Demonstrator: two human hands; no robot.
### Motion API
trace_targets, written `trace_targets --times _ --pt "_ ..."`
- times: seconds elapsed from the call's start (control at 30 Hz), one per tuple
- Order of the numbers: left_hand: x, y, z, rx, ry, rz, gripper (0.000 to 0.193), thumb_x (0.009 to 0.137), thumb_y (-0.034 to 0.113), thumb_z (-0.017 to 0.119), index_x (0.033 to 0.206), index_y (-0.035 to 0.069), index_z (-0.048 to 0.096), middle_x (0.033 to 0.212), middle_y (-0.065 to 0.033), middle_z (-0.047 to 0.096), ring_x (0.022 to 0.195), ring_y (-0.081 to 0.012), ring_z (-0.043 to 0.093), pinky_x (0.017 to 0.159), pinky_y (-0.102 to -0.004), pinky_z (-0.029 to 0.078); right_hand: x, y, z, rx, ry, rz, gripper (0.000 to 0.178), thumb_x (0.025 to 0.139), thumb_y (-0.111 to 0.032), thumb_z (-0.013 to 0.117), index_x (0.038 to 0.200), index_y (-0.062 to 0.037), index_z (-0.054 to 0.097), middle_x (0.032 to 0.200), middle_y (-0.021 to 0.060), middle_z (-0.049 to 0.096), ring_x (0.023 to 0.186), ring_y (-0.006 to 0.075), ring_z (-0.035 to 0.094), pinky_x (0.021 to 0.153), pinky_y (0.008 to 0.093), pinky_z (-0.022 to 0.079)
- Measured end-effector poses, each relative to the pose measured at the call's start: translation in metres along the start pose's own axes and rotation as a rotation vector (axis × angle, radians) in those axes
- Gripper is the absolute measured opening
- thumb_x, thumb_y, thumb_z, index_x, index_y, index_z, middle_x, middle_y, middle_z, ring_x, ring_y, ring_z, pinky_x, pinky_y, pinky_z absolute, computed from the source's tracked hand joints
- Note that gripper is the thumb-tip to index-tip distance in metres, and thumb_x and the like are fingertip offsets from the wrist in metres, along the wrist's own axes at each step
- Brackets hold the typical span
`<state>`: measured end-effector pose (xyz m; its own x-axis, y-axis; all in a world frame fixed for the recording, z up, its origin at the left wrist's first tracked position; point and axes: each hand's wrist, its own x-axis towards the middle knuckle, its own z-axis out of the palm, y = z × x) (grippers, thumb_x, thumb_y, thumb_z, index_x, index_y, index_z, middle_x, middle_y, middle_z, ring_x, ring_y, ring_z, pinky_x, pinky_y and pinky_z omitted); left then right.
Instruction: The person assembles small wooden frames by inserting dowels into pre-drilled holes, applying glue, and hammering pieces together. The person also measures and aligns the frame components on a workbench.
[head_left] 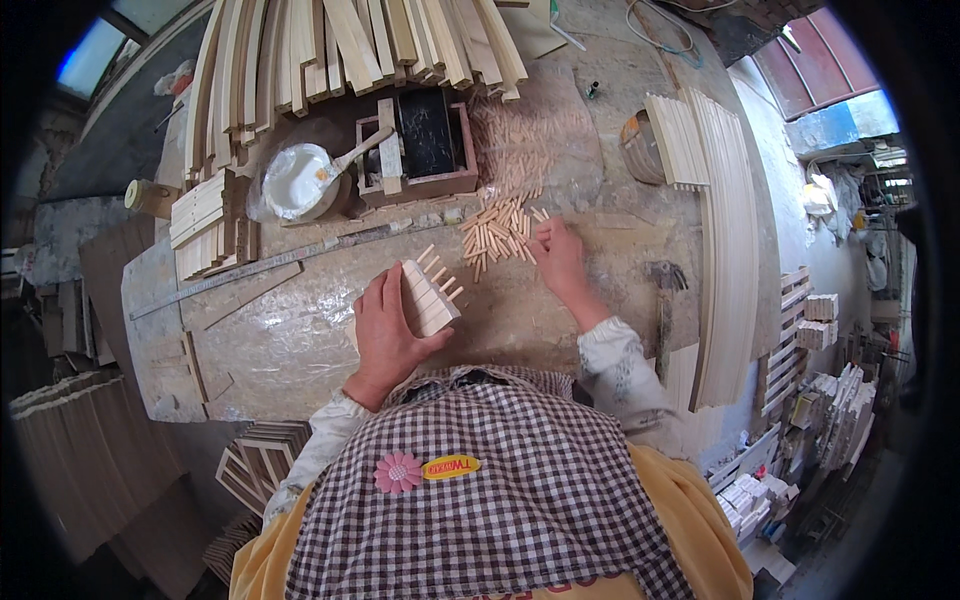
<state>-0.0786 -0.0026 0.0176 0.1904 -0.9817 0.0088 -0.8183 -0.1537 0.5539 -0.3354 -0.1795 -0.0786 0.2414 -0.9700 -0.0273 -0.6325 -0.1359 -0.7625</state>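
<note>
My left hand (pixel 385 325) is wrapped round a small stack of pale wooden pieces (pixel 428 300), held tilted above the table. Several wooden dowels (pixel 437 272) stick out of the stack's far end. To the right, my right hand (pixel 560 255) is at the edge of a loose pile of short wooden dowels (pixel 495 232). Its fingers are pinched together beside a dowel (pixel 540 214) at their tips. Many more dowels (pixel 530 135) lie spread on clear plastic behind the pile.
A bucket of white glue (pixel 300 183) with a brush (pixel 355 152) stands beside a wooden box (pixel 430 188). Long wooden strips (pixel 350 45) are stacked at the back. A long ruler (pixel 240 272) crosses the table (pixel 290 340). At right lie a hammer (pixel 664 300) and long mouldings (pixel 725 260).
</note>
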Motion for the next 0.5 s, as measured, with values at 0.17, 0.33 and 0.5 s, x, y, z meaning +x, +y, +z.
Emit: trace_targets --times 0.17,0.33,0.5 --pt "0.004 -0.003 -0.003 -0.029 -0.019 -0.030 0.115 0.062 0.041 0.094 0.153 0.001 0.037 0.144 -0.0217 0.047 0.131 -0.0395 0.047 0.112 -0.0486 0.038 0.018 0.014 0.001 -0.349 -0.128 -0.071 0.018 0.088 -0.006 0.070 0.100 -0.0007 0.058 0.089 0.0209 0.068 0.085 0.0370 0.070 0.073 0.0433 0.055" --pt "0.004 -0.007 -0.006 -0.131 0.018 -0.055 0.114 0.061 0.042 0.094 0.151 -0.001 0.038 0.141 -0.0233 0.049 0.128 -0.0410 0.050 0.110 -0.0493 0.039 0.000 -0.031 -0.009 0.031 -0.251 -0.096 0.022 0.095 -0.008 0.067 0.114 -0.0001 0.063 0.085 0.0094 0.068 0.076 0.0167 0.067 0.068 0.0339 0.054" --pt "0.008 -0.004 -0.011 -0.251 0.026 -0.053 0.114 0.060 0.038 0.095 0.150 0.000 0.039 0.140 -0.0230 0.050 0.127 -0.0415 0.051 0.108 -0.0493 0.042 -0.040 -0.114 -0.017 0.689 -0.515 0.089 0.017 0.102 -0.013 0.064 0.113 -0.0013 0.068 0.085 0.0021 0.069 0.075 0.0077 0.063 0.067 0.0256 0.053"
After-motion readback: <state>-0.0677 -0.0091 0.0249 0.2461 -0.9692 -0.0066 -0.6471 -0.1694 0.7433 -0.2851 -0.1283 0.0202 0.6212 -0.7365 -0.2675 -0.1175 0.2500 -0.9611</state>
